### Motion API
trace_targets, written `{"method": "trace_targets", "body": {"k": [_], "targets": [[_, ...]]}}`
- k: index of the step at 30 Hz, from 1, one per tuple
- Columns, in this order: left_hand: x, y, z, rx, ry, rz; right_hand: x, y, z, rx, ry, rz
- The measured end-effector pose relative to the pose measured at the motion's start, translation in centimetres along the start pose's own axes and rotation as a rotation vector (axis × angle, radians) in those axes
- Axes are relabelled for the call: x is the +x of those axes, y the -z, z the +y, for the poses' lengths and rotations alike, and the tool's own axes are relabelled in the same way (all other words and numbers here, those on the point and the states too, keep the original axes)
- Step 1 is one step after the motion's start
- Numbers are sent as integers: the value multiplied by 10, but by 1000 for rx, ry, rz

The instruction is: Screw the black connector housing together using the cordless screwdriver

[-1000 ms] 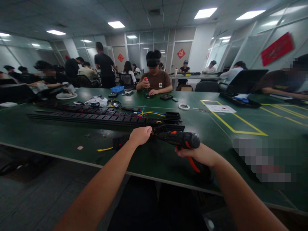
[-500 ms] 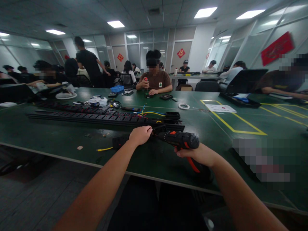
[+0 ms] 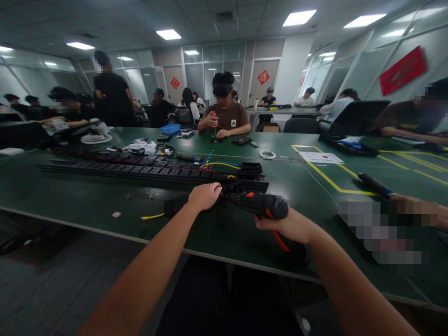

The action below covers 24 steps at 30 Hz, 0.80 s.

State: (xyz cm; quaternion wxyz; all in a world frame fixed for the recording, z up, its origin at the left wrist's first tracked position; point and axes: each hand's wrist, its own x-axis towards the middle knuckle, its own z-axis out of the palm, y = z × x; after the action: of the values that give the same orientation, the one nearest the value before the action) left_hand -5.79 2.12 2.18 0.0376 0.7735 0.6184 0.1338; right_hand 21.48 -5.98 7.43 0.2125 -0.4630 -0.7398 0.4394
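My right hand (image 3: 285, 225) is wrapped round the grip of a black and orange cordless drill (image 3: 261, 203), whose nose points left. Close to that nose, my left hand (image 3: 205, 196) is closed, fingers pressed together; whatever they pinch is hidden. A dark part (image 3: 233, 187) lies at the drill's tip, just right of my left fingers. Partly behind my left hand sits a black box-shaped piece (image 3: 172, 206), with a yellow wire (image 3: 152, 217) sticking out to its left. Beyond both hands lie long black socket strips (image 3: 140, 172).
Blue and yellow wires (image 3: 220, 164) rise behind the strips. A white ring roll (image 3: 267, 154) and a paper sheet (image 3: 321, 157) lie farther back. At right, another person's hand (image 3: 413, 205) holds a dark pen-shaped tool (image 3: 375, 185). A person (image 3: 224, 114) sits opposite.
Another person's hand with the dark tool has come in from the right. The standing person in the background has moved left. My hands and the drill have hardly shifted.
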Motion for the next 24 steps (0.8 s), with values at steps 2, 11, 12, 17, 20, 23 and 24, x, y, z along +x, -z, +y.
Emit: {"method": "trace_targets", "body": {"k": [2,11,12,17,20,23,24], "targets": [[0,0,0,1,3,1,0,0,0,-7,7,5],[0,1,-2,-28,10,-19,0,-1,-1,-15,19,-15],[0,1,-2,-28,10,-23,0,-1,-2,-14,17,-14],[0,2,-2,-35,-1,-14,-1,-1,-6,-8,1,6],[-1,3,-2,-36,13,-27,-1,0,-5,6,-1,-9],[-1,3,-2,-42,23,-33,0,0,-2,17,-11,-25],[0,2,-2,-42,26,-30,0,0,-1,24,-14,-26]]}}
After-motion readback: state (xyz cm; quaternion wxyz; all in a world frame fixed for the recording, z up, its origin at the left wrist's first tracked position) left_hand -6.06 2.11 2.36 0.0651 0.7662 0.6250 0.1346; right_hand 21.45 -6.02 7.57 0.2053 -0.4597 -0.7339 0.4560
